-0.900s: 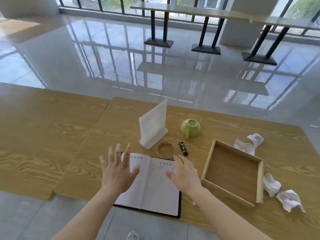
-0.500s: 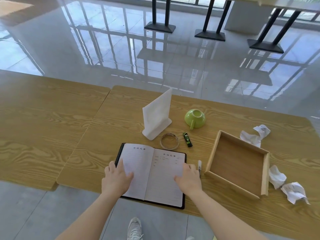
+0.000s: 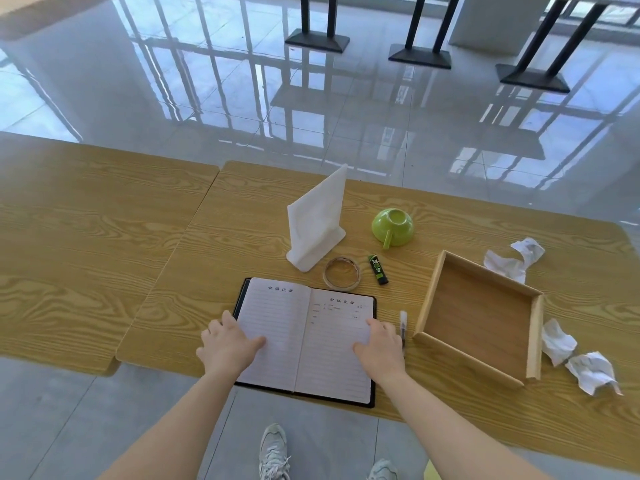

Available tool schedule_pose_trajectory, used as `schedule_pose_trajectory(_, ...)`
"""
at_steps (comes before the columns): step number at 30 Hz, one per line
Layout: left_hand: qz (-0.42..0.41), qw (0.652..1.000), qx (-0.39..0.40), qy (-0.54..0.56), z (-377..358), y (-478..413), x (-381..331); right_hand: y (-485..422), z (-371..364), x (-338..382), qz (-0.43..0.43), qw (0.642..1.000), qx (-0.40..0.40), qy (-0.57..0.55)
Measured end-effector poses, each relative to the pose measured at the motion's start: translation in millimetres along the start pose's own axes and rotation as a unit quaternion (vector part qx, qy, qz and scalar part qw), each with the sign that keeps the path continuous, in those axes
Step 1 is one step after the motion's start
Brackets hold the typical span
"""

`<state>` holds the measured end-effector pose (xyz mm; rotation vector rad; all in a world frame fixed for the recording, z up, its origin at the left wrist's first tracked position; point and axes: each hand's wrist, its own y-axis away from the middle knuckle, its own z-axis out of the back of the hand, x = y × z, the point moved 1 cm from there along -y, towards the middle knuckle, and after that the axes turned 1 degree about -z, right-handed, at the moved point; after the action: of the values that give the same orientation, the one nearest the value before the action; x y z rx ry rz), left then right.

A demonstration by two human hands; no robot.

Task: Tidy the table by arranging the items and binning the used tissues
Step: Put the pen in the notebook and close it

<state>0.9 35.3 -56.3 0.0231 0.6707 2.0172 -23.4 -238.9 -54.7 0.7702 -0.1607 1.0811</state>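
Observation:
An open black-covered notebook point(image 3: 308, 337) lies at the table's near edge. My left hand point(image 3: 227, 346) grips its left edge, thumb on the left page. My right hand point(image 3: 381, 348) grips its right edge, thumb on the right page. A pen point(image 3: 403, 325) lies just right of my right hand. Behind the notebook are a tape roll point(image 3: 341, 273), a green glue stick point(image 3: 378, 270), an overturned green cup point(image 3: 392, 226) and a white napkin holder point(image 3: 317, 220). An empty wooden tray point(image 3: 479, 317) sits to the right. Crumpled tissues lie behind it point(image 3: 512, 259) and to its right point(image 3: 557, 341), point(image 3: 592, 372).
The wooden table point(image 3: 242, 216) abuts a second table point(image 3: 86, 237) on the left. My shoes point(image 3: 273, 452) show on the grey floor below the near edge. Black table bases point(image 3: 420, 57) stand far off on the glossy floor.
Both hands dropped from hovering open above the notebook onto its left and right edges and closed on them. The view tilted down and moved closer.

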Motion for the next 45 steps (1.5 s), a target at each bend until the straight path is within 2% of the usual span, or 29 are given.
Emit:
schedule_pose_trajectory(3, -0.008, 0.998, -0.006, 0.056, 7, -2, 6, 0, 1, -1, 0.000, 1.000, -0.001, -0.012)
schedule_pose_trajectory(7, -0.079, 0.985, -0.047, 0.146, 21, 7, 9, 0, 1, -3, 0.005, 1.000, -0.001, -0.013)
schedule_pose_trajectory(12, -0.183, 0.963, -0.089, 0.175, 41, 33, -1, -1, 2, -6, 0.007, 1.000, -0.001, -0.017)
schedule_pose_trajectory(21, -0.309, 0.921, -0.026, 0.234, 29, 96, -48, -5, 16, -17, 0.024, 0.998, 0.023, -0.054)
schedule_pose_trajectory(24, -0.347, 0.918, -0.021, 0.192, 11, 111, -66, -5, 24, -24, 0.025, 0.995, 0.010, -0.093)
schedule_pose_trajectory(27, -0.363, 0.918, -0.045, 0.153, -2, 122, -83, -7, 30, -28, 0.019, 0.982, -0.002, -0.187)
schedule_pose_trajectory(30, -0.381, 0.918, -0.045, 0.101, -16, 132, -101, -8, 38, -22, 0.010, 0.933, 0.031, -0.358)
schedule_pose_trajectory(33, -0.364, 0.930, -0.033, 0.028, -30, 139, -115, -9, 47, -13, 0.026, 0.893, 0.053, -0.447)
schedule_pose_trajectory(35, -0.351, 0.936, -0.032, -0.019, -38, 143, -122, -11, 52, -9, 0.051, 0.899, 0.050, -0.432)
schedule_pose_trajectory(39, -0.342, 0.936, -0.041, -0.073, -52, 147, -128, -14, 56, -14, 0.066, 0.949, 0.023, -0.306)
schedule_pose_trajectory(45, -0.337, 0.934, -0.033, -0.117, -73, 147, -134, -20, 55, -23, 0.038, 0.972, 0.010, -0.233)
